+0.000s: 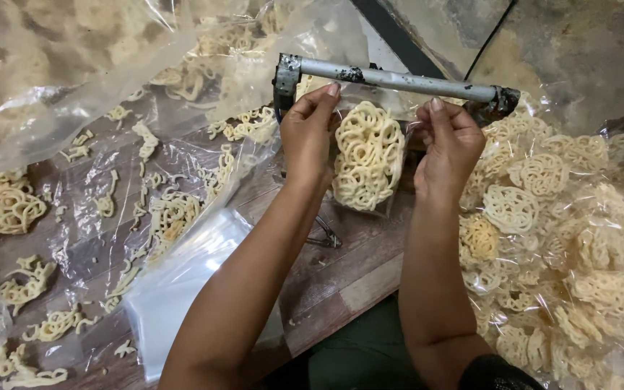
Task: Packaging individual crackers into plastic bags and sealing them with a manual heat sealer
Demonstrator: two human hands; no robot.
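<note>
I saw both hands raised to the top edge of a small clear bag of crackers (367, 155), which hung just under the grey bar of the sealer (399, 81), above the wooden bench (348, 267). The left hand (308, 133) was pinched closed on the left upper corner of the bag, and the right hand (451, 144) was pinched closed on the right upper corner. I judged the bag as very light, its film thin and slippery, and the curly crackers inside brittle, so it was better to take it only by the empty top strip and not to squeeze the middle. A stack of empty bags (182, 282) lay at the left, and a heap of filled packs (572, 238) at the right.
</note>
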